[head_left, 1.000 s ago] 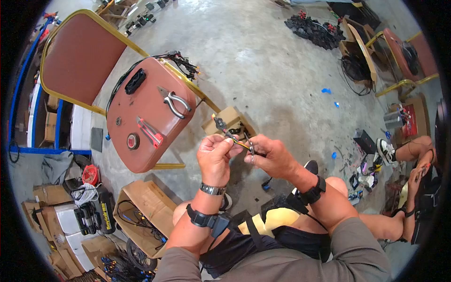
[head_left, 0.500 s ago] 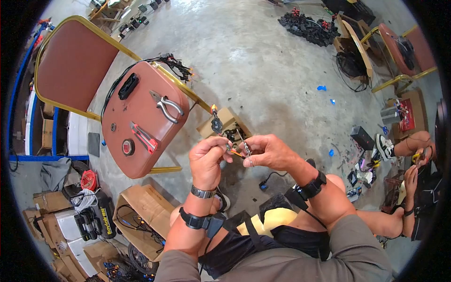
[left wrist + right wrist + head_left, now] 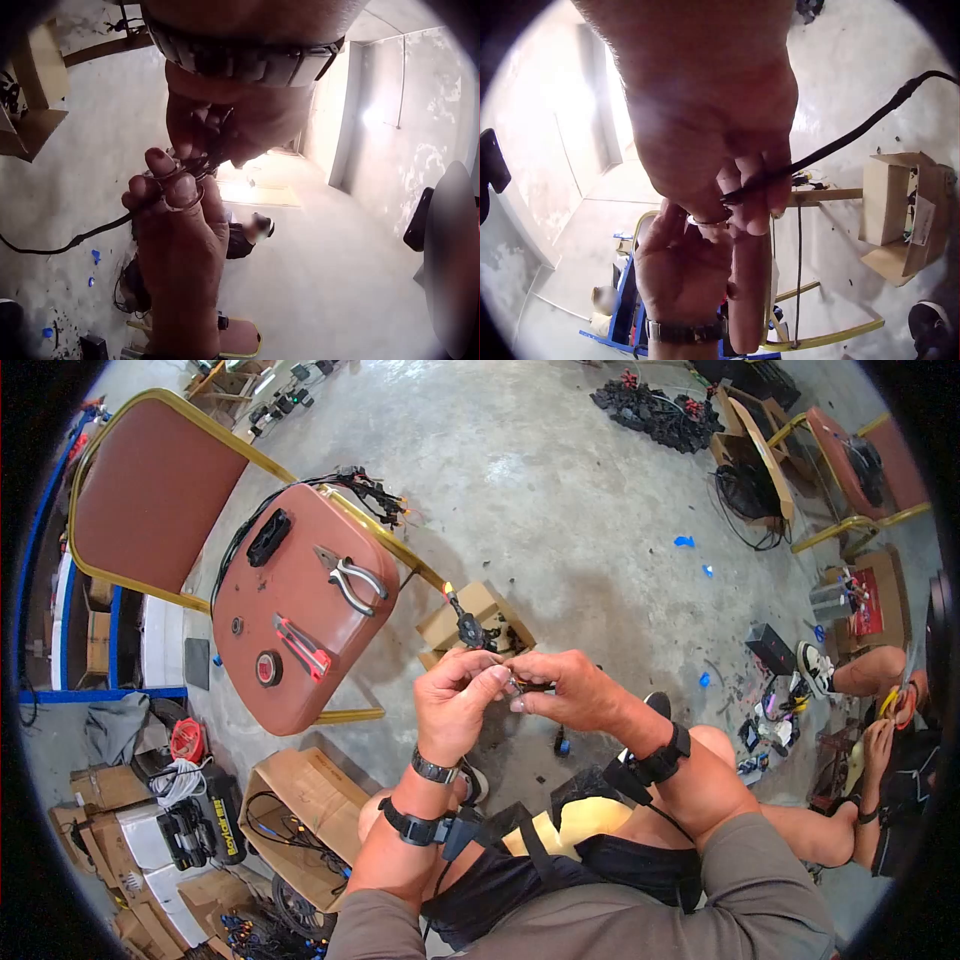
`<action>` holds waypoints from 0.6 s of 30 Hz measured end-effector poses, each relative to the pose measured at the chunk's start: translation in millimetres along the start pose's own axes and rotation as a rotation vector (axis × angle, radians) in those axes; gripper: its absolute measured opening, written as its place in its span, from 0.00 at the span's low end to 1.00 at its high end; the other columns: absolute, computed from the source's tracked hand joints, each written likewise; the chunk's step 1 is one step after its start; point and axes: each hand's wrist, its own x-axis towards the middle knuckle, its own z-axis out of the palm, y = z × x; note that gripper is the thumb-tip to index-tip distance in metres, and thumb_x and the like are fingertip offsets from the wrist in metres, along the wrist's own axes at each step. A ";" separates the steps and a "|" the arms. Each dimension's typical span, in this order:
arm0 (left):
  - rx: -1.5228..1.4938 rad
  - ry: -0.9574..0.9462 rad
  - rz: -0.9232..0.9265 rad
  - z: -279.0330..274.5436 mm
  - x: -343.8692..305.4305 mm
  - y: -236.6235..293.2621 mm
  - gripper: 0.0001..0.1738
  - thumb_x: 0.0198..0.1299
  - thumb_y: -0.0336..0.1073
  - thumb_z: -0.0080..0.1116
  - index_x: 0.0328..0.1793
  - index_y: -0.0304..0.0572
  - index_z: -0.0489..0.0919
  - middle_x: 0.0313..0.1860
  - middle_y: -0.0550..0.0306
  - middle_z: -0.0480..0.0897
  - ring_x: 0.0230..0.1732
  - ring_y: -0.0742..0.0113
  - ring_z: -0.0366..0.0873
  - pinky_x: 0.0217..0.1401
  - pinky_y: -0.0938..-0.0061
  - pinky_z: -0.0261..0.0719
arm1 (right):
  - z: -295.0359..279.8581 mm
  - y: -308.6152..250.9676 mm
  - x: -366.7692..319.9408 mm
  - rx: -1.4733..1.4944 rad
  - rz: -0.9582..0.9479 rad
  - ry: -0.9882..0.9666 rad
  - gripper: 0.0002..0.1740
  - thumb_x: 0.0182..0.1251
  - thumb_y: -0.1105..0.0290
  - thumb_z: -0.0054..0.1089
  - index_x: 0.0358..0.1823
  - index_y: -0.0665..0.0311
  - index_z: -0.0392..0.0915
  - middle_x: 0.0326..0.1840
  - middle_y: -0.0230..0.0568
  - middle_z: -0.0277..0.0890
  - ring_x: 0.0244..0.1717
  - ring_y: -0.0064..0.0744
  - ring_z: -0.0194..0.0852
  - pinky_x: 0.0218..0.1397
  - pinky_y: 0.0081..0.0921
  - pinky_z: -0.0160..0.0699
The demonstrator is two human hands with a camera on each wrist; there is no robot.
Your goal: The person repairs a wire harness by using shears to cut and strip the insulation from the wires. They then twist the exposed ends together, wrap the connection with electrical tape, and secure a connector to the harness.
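Thumb and fingers of my left hand (image 3: 455, 695) pinch a thin wired cable; its black connector (image 3: 470, 628) with an orange-yellow tip sticks out beyond them. Close against it, fingertips nearly meeting, my right hand (image 3: 570, 690) holds small metal scissors, whose ring (image 3: 707, 223) loops round the thumb. In the right wrist view the black cable (image 3: 847, 139) runs out past the right fingers, and the left wrist view shows it trailing away too. The spot being worked, between the fingertips, is mostly hidden.
Left of my hands a brown chair (image 3: 250, 680) bears pliers (image 3: 350, 582), a red cutter knife (image 3: 302, 648) and a tape roll (image 3: 268, 668). Small cardboard box (image 3: 480, 600) lies ahead; a larger box (image 3: 310, 780) of cables stands by my leg. Another person (image 3: 880, 750) sits at right.
My right hand has moved in against the left fingertips, so the scissors, plainly visible half a second ago, are now mostly covered. The connector end has shifted slightly.
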 end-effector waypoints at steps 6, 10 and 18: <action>-0.069 0.003 -0.016 0.0 0.6 3.4 0.04 0.58 0.24 0.60 0.38 0.28 0.80 0.33 0.55 0.80 0.29 0.70 0.78 0.32 0.78 0.77 | 1.0 14.5 -1.4 0.322 0.034 -0.037 0.21 0.56 0.79 0.61 0.54 0.69 0.74 0.37 0.36 0.81 0.39 0.22 0.77 0.43 0.27 0.76; -0.011 -0.024 -0.029 -6.1 0.2 -2.9 0.05 0.58 0.23 0.59 0.39 0.28 0.81 0.34 0.55 0.80 0.29 0.70 0.79 0.32 0.77 0.78 | -3.2 13.7 -3.7 0.365 0.150 -0.093 0.20 0.56 0.80 0.61 0.53 0.68 0.75 0.37 0.34 0.80 0.38 0.21 0.76 0.42 0.24 0.77; -0.214 0.048 -0.108 -2.2 3.7 -2.1 0.15 0.56 0.20 0.58 0.51 0.28 0.79 0.37 0.52 0.82 0.34 0.65 0.83 0.38 0.73 0.85 | -11.5 11.1 0.9 0.649 0.289 0.095 0.18 0.62 0.79 0.59 0.54 0.69 0.71 0.35 0.33 0.77 0.36 0.18 0.72 0.41 0.20 0.75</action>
